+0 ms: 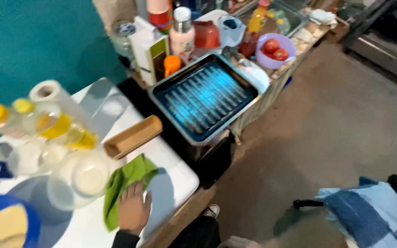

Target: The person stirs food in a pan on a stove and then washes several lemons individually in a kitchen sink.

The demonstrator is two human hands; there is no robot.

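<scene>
My left hand (133, 209) lies flat, fingers apart, on a green cloth (124, 180) spread over a white tabletop (175, 181). Just beyond the cloth sits a long wooden box (133, 137), and to its left a clear glass bowl (80, 179). At the bottom edge only a pale sliver of my right hand (241, 241) shows; what it holds is hidden. A black shoe (211, 211) shows on the floor below.
Bottles with yellow caps (5, 120), a paper roll (49, 92) and a blue-rimmed dish (5, 222) crowd the left. A ribbed metal tray (205, 97) sits beyond a dark gap. Farther back: cartons, bottles, a purple bowl of tomatoes (275, 49). A blue towel (373, 213) lies right.
</scene>
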